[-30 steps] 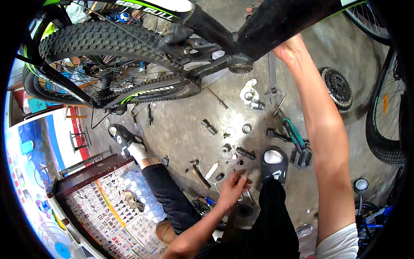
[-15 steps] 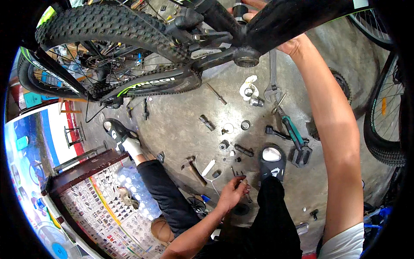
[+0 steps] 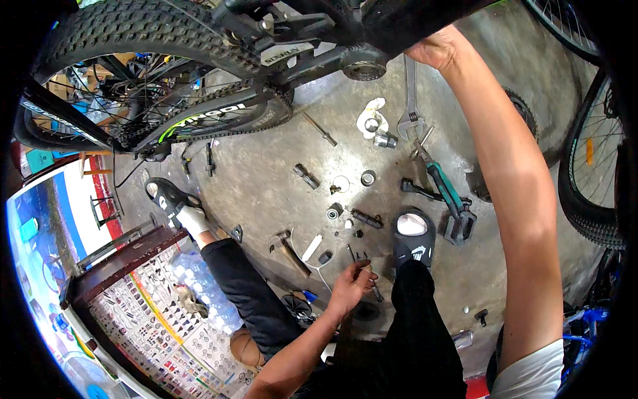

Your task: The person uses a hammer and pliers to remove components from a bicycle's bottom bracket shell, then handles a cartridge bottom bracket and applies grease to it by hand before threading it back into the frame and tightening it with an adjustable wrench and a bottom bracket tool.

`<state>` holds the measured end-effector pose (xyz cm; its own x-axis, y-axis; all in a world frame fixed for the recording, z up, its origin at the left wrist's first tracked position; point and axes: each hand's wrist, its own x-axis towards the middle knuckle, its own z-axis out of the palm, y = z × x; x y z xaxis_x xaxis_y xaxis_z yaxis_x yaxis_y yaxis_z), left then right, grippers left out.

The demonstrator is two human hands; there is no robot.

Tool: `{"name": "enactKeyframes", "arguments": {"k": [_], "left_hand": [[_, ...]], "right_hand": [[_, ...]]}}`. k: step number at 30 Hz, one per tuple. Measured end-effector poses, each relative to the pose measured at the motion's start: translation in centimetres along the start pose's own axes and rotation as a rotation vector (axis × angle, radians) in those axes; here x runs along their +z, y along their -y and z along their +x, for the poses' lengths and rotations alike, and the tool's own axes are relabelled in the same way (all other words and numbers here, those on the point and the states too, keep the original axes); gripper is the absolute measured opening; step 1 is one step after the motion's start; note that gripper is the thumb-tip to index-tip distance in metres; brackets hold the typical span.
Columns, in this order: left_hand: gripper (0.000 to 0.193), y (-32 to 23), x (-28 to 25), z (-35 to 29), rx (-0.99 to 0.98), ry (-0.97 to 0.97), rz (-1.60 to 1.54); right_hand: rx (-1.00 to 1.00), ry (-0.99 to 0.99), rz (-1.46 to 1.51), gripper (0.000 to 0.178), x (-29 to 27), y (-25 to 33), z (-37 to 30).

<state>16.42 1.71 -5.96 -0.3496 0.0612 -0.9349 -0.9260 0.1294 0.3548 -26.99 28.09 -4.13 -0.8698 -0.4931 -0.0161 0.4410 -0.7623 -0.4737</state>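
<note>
Fingers [image 3: 362,269] of the left hand [image 3: 349,286] pinch narrowly on a thin dark metal rod tool [image 3: 373,287], low over the grey concrete floor [image 3: 266,186] beside the black shoe [image 3: 412,243]. It looks light, stiff and maybe greasy; best taken mid-shaft. Right hand [image 3: 438,50], head view only, is closed on the black bicycle frame [image 3: 399,20] by the bottom bracket shell [image 3: 364,66]; that frame is likely heavy and rigid, needing a full grip. Silver adjustable wrench [image 3: 411,100] and green-handled pliers [image 3: 442,183] lie well apart.

Black knobby tyre [image 3: 153,26], green-handled pliers [image 3: 444,186], grey concrete floor [image 3: 266,179], black trousers [image 3: 419,326], white sock [image 3: 194,219].
</note>
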Motion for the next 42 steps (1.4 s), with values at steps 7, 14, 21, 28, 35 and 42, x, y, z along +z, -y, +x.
{"name": "enactKeyframes", "arguments": {"k": [7, 14, 21, 28, 35, 42], "left_hand": [[0.048, 0.2, -0.3, 0.3, -0.001, -0.001, 0.029], [0.046, -0.5, -0.3, 0.7, -0.003, -0.021, 0.056], [0.045, 0.8, -1.0, 1.5, -0.042, -0.057, -0.015], [0.043, 1.7, -1.7, 2.2, -0.010, -0.071, 0.066], [0.040, -0.4, -1.3, 1.5, -0.035, -0.054, 0.170], [0.039, 2.6, -2.6, 3.2, 0.019, -0.030, 0.117]], "right_hand": [[-0.028, -0.025, -0.040, 0.034, 0.6, 0.4, -0.2], [-0.001, 0.029, -0.028, 0.039, 0.8, 1.3, -0.8], [-0.022, 0.082, -0.225, 0.051, 2.2, 1.2, -1.5], [0.006, 0.052, -0.224, 0.054, 2.9, 1.0, -1.9], [-0.030, -0.074, -0.305, 0.061, 3.8, 0.9, -1.9], [-0.017, 0.002, -0.292, 0.058, 2.6, 1.0, -1.7]]}}
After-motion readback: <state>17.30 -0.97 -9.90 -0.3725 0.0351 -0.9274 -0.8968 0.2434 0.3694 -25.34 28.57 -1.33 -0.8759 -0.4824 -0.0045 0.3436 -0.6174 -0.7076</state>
